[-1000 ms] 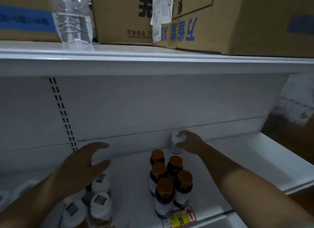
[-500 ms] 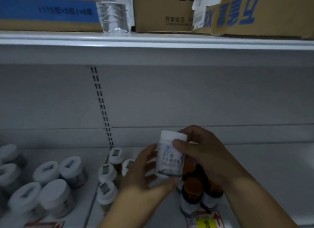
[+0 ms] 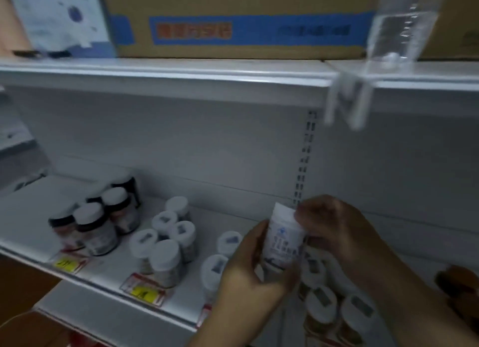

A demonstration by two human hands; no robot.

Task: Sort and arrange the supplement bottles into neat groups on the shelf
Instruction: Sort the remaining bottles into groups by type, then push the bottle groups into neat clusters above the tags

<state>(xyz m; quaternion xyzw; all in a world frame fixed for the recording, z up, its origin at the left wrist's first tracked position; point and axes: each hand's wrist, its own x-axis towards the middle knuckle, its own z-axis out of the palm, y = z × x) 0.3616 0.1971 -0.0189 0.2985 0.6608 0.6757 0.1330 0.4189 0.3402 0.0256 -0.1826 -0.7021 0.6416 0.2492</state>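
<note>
Both hands on white bottle (image 3: 283, 239), lower right of centre, lifted clear of shelf (image 3: 108, 279): left hand (image 3: 248, 271) wrapped round base, right hand (image 3: 334, 227) pinching cap end. Best to match label first, then set upright beside white-capped group (image 3: 168, 243) at lower centre. Dark bottles (image 3: 96, 225) further left look a separate group. Frame blurred; label unreadable.

Dim light; cardboard box (image 3: 241, 23) on upper white shelf (image 3: 181, 72), slotted upright (image 3: 305, 160) behind.
</note>
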